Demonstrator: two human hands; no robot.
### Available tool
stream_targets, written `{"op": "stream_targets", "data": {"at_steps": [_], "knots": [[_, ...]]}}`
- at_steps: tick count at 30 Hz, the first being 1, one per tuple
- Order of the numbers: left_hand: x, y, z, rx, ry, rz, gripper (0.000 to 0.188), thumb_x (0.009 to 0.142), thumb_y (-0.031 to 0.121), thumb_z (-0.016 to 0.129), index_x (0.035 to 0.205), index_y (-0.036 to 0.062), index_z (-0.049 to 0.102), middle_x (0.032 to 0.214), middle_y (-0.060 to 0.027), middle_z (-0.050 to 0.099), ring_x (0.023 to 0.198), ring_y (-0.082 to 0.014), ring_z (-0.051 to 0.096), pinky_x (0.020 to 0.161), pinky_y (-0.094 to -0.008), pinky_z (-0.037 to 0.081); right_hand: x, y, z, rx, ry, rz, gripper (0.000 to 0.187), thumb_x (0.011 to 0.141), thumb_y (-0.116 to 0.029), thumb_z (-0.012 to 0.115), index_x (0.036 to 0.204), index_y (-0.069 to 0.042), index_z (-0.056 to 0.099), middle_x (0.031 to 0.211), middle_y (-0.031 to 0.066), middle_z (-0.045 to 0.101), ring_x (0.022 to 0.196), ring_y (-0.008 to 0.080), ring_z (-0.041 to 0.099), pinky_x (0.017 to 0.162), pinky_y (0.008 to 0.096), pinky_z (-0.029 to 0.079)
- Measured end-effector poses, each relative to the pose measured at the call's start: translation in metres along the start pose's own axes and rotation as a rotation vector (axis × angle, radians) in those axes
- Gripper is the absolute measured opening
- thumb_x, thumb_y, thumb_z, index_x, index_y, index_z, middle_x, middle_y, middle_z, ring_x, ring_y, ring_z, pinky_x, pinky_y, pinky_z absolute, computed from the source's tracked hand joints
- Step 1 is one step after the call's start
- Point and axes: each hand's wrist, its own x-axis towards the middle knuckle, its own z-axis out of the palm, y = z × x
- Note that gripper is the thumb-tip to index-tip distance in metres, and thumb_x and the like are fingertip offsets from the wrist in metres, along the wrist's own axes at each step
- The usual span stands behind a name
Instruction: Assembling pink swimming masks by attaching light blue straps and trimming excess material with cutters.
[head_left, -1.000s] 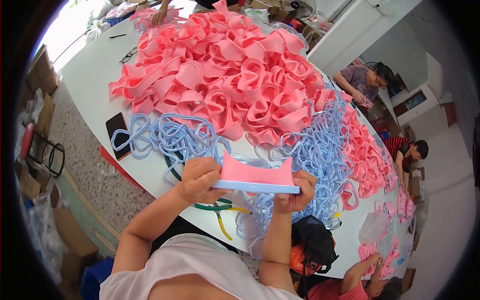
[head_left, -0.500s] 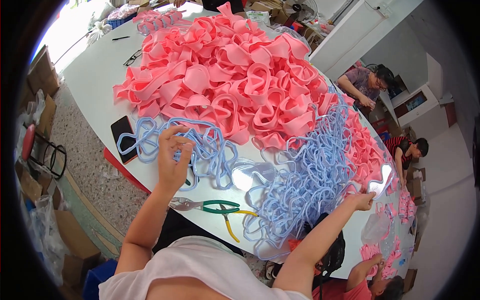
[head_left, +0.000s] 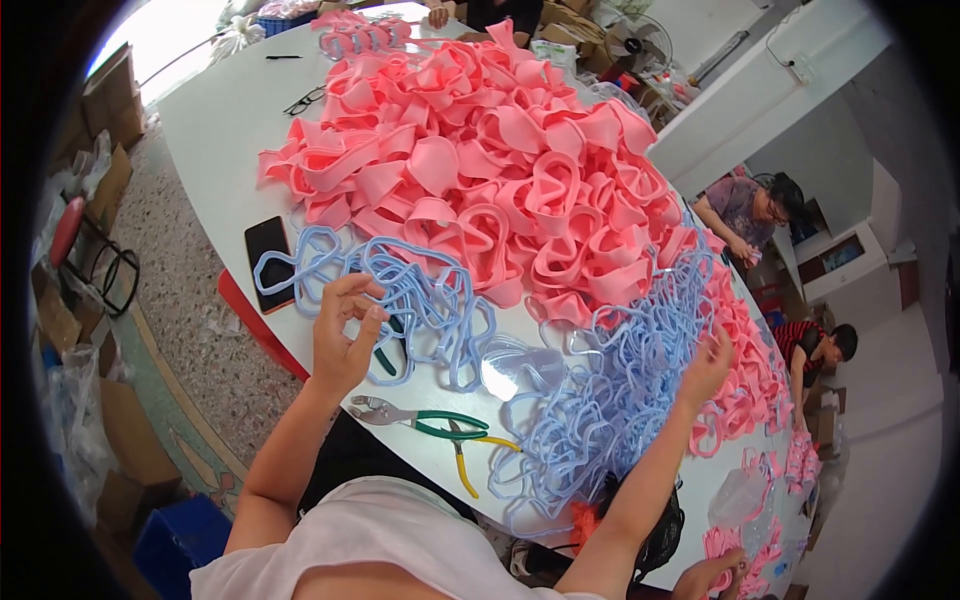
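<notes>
Well, blue loops point(head_left: 612, 402) heaped beside right hand point(head_left: 707, 374).

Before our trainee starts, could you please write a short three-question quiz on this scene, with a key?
1. True or false: the left hand holds nothing.
2. What colour are the tangled thin loops just left of the right hand: a) green, b) blue, c) yellow?
3. Fill in: the tool beside the green-handled pliers has ____ handles.

Key: 1. true; 2. b; 3. yellow
</notes>
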Motion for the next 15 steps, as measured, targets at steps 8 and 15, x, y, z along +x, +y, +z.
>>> {"op": "stream_targets", "data": {"at_steps": [8,15], "knots": [[-0.007,0.018,-0.003,0.036,-0.009,-0.004,0.035,0.092,0.006,0.06,0.124,0.0004,0.047,0.098,-0.01,0.064,0.08,-0.0118,0.063,0.071,-0.0253,0.048,-0.088,-0.149,0.215,0.158,-0.744,-0.379,0.028,0.088,-0.016,0.063,0.112,-0.001,0.063,0.111,0.0174,0.063,0.1,0.0344,0.061,0.086,0.0429,0.05],[-0.011,0.022,-0.019,-0.001,-0.027,-0.117,0.031,0.093,0.006,0.059,0.122,0.0003,0.05,0.094,-0.0098,0.065,0.078,-0.0123,0.063,0.071,-0.0255,0.049,-0.084,-0.192,0.279,0.268,-0.671,-0.351,0.027,0.087,-0.009,0.061,0.114,-0.004,0.062,0.108,0.0155,0.063,0.097,0.034,0.062,0.083,0.0409,0.051]]}}
